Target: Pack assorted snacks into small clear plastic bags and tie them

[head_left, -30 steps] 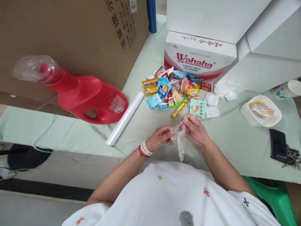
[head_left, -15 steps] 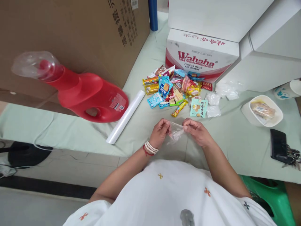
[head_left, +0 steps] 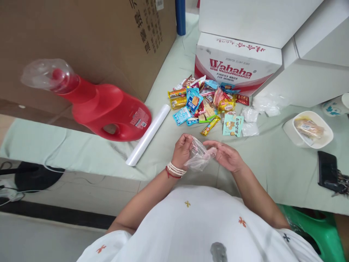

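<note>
A clear, thin plastic bag [head_left: 200,156] hangs crumpled between my two hands, above the near part of the table. My left hand [head_left: 182,150] has its fingers closed in a pinch on the bag's left edge; beaded bracelets circle that wrist. On the other side, my right hand [head_left: 227,155] has its fingers stretched and apart, with the thumb against or inside the bag's plastic. Just beyond the hands lies a heap of wrapped snacks [head_left: 209,100]. A yellow snack bar [head_left: 210,126] and a pale green packet [head_left: 232,124] are its closest pieces.
A white plastic roll [head_left: 148,135] and a red jug [head_left: 114,112] lie at the left, before a big brown carton [head_left: 89,43]. Behind the snacks stands a Wahaha box [head_left: 237,65]. Folded plastic bags [head_left: 250,129], a white tub [head_left: 290,133] and a phone [head_left: 327,169] are at the right.
My right hand has loosened its pinch and spread its fingers. The bag has opened out wider and hangs fuller, while my left hand still pinches it. The view has shifted slightly.
</note>
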Motion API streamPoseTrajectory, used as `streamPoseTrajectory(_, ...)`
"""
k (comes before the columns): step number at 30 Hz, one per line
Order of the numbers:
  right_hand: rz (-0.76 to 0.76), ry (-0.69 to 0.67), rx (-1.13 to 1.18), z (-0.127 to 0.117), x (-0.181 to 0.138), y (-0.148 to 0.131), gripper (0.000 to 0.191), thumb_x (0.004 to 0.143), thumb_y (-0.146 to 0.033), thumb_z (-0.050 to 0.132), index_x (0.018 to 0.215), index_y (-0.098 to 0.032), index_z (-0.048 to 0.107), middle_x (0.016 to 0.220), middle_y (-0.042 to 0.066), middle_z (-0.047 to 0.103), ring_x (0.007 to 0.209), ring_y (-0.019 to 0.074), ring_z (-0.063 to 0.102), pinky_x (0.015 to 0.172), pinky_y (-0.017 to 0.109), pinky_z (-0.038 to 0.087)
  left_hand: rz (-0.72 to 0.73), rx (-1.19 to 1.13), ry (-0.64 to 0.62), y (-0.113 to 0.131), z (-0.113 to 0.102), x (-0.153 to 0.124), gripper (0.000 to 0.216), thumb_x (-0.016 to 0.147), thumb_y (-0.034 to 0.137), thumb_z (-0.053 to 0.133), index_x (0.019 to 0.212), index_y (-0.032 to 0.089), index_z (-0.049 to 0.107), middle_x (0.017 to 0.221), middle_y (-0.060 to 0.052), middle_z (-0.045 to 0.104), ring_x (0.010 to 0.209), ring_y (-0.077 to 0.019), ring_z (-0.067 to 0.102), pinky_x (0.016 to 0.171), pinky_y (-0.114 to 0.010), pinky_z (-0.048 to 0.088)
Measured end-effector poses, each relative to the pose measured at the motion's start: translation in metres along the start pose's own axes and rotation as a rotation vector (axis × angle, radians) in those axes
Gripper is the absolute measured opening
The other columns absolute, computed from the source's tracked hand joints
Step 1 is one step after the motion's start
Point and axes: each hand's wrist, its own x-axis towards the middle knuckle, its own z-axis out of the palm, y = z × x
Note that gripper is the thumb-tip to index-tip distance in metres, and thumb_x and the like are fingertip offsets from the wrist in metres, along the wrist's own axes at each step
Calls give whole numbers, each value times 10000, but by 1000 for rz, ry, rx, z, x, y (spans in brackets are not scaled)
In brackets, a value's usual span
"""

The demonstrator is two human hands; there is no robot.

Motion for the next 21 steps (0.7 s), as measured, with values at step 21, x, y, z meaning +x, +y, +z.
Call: streamPoseTrajectory(21,-359,0,-351,23,18,30,216,836,-438,800,916,-238,793,1042,57,639,998,199,599,898,310,479,-57,-118,43,3,-1,-1,543,799,678,728,813,228,425,592,100,421,433,-54,384,403,-176,319)
